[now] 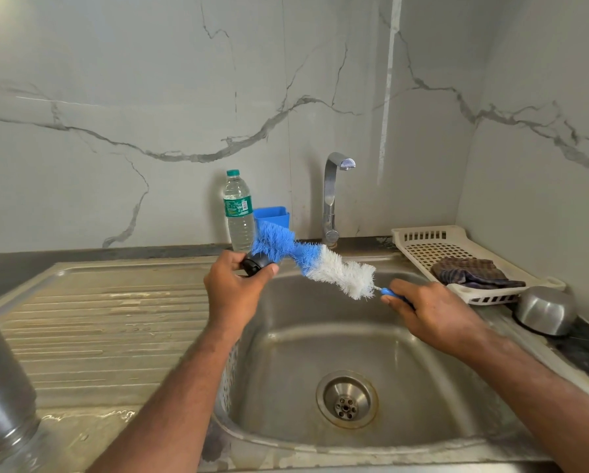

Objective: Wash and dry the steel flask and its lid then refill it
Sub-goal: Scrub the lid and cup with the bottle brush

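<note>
My left hand grips the flask's small black lid above the sink's back left corner. My right hand holds the blue handle of a bottle brush with blue and white bristles. The brush's blue tip bends against the lid. The steel flask stands upside down on the draining board at the far left, partly cut off by the frame's edge. A clear water bottle with a green cap stands by the back wall.
The steel sink with its drain lies below my hands. A tap rises behind it, with a blue holder to its left. At right, a cream rack holds a dark cloth, beside an upturned steel bowl.
</note>
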A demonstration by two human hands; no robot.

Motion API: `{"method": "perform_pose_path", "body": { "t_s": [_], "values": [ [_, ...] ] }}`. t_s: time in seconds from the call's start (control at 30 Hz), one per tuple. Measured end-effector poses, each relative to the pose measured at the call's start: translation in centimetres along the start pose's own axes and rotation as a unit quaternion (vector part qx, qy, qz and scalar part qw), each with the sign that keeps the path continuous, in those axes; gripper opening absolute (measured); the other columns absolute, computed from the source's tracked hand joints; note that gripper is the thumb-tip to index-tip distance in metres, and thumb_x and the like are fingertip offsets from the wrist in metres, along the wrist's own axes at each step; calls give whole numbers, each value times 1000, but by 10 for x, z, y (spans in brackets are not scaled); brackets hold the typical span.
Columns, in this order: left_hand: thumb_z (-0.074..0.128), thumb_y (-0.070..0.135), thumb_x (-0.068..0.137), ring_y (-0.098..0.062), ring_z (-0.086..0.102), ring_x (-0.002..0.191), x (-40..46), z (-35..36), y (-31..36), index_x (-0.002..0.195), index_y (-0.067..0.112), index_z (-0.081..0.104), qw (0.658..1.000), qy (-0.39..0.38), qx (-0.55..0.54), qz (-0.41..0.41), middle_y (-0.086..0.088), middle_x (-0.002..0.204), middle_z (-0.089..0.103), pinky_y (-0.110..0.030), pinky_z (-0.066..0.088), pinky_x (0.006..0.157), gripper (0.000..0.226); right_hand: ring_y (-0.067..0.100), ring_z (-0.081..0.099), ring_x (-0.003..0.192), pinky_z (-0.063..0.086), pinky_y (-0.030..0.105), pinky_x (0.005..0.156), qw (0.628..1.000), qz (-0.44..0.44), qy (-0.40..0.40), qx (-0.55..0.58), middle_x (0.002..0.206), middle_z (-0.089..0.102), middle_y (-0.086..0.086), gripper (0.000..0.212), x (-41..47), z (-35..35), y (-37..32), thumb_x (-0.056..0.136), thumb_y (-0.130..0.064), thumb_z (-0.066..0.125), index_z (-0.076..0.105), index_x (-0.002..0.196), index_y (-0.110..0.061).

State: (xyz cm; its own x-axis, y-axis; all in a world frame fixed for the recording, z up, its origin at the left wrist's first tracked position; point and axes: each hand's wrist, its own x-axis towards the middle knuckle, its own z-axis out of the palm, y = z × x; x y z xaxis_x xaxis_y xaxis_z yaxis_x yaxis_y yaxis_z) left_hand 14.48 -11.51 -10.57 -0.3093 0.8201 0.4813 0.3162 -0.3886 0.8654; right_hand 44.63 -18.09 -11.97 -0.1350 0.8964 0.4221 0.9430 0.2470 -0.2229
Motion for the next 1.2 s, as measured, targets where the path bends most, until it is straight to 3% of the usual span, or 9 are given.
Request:
{"method": "perform_pose_path", "body": {
  "t_s": [0.13, 0.23, 0.33, 0.43, 0.53, 0.7, 0.87, 1.0, 1.2],
  "values": [
    [92, 27, 70, -20, 73, 89, -6, 10, -3, 96, 33, 62, 996, -84, -7, 14, 3, 101, 71, -41, 61, 81, 41, 12, 48, 56, 41, 39, 53, 1000, 12, 17, 16, 59, 50, -5, 32, 4, 5, -7, 104, -44, 46, 43, 77, -27],
    [85, 25, 77, -28, 74, 98, -1, 8, -6, 109, 35, 63, 988, -69, -132, -37, -8, 111, 72, -40, 62, 82, 40, 10, 45, 54, 38, 38, 53, 997, 28, 42, 59, 56, 46, -7, 37, 4, 3, -1, 103, -41, 50, 38, 69, -31],
    [63, 12, 99, -37, 71, 107, 3, 0, -1, 119, 3, 60, 922, -83, -326, -191, -29, 120, 66, -35, 63, 80, 22, 12, 42, 52, 33, 33, 52, 995, 22, 45, 89, 53, 42, -7, 40, 2, 0, 7, 103, -41, 50, 37, 67, -30],
    [51, 30, 106, -36, 72, 101, 1, -4, 2, 120, -2, 57, 856, -118, -407, -295, -31, 117, 67, -36, 63, 75, 35, 12, 45, 55, 37, 36, 53, 997, 4, 20, 68, 57, 47, -5, 38, 1, 5, 6, 102, -46, 47, 39, 69, -28],
    [55, 26, 104, -36, 69, 102, 4, -2, 4, 122, -3, 55, 826, -94, -459, -315, -30, 120, 63, -33, 64, 68, 34, 13, 48, 58, 40, 38, 55, 998, 0, 15, 66, 59, 49, -4, 38, 3, 8, 4, 102, -47, 45, 41, 71, -27],
    [54, 21, 105, -34, 66, 107, 8, 0, -1, 120, 5, 52, 837, -51, -449, -308, -27, 124, 59, -38, 65, 71, 22, 15, 46, 58, 43, 42, 55, 996, -5, 33, 83, 57, 46, -3, 38, 2, 7, 1, 101, -48, 45, 39, 69, -28],
    [70, 8, 93, -38, 66, 116, 4, 2, 0, 120, -8, 58, 862, -106, -401, -292, -27, 124, 65, -29, 63, 74, 34, 12, 45, 58, 37, 36, 53, 994, -6, 21, 110, 56, 45, -7, 39, 3, 10, -4, 102, -45, 48, 39, 68, -29],
    [68, 1, 92, -41, 70, 106, 3, 2, -1, 116, -10, 63, 880, -130, -360, -282, -26, 119, 68, -28, 63, 73, 27, 12, 40, 57, 32, 30, 54, 989, -8, 12, 149, 59, 45, -12, 42, 5, 13, -5, 103, -40, 50, 37, 66, -26],
    [72, 15, 91, -34, 74, 87, 1, 1, -1, 110, -3, 68, 895, -144, -316, -279, -21, 104, 74, -36, 65, 72, 26, 9, 39, 55, 27, 25, 52, 989, 18, -34, 146, 57, 45, -12, 42, 3, 15, 2, 103, -38, 52, 41, 68, -18]
  ]
}}
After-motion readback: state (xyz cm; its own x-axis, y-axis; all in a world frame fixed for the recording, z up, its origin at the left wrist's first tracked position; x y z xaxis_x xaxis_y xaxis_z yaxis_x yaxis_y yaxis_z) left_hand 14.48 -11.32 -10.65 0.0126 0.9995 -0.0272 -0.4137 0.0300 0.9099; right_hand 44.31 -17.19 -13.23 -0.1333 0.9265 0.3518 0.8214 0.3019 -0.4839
